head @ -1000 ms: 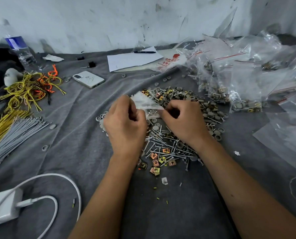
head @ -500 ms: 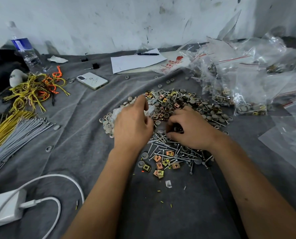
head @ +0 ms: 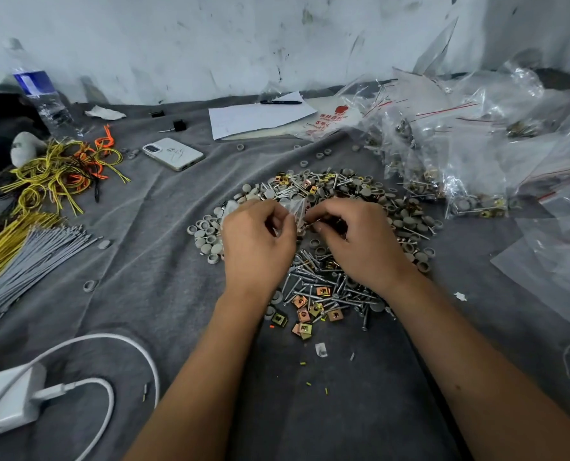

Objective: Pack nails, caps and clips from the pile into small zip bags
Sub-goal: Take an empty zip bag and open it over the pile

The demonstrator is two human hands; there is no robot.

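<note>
Nearest: white charger (head: 9, 399) and looped cable (head: 110, 354) at lower left on the grey cloth (head: 144, 261).

Centre: pile (head: 326, 261) of nails (head: 323, 284), square clips (head: 305, 314) and grey caps (head: 207, 232). Both hands, half a second ago low on the pile, are now raised together above it. Left hand (head: 257, 244) pinches a small clear zip bag (head: 293, 209), fingers curled on its edge. Right hand (head: 360, 241), fingers curled, pinches a few small pieces at the bag's mouth; what pieces they are cannot be told. The view has shifted slightly since.

Left: bundles of grey and yellow ties (head: 20, 257); tangled yellow and orange cords (head: 64, 171).

Middle distance: white phone (head: 173, 154), face down.

Right: heap of filled clear bags (head: 459, 154) with red seal lines.

Far: paper sheet (head: 260, 118) with a pen (head: 281, 102) on it; a plastic packet (head: 326, 123) printed in red with an apple mark and characters too small to read; water bottle (head: 42, 101) with a blue label, text unreadable; scuffed white wall (head: 243, 41).
</note>
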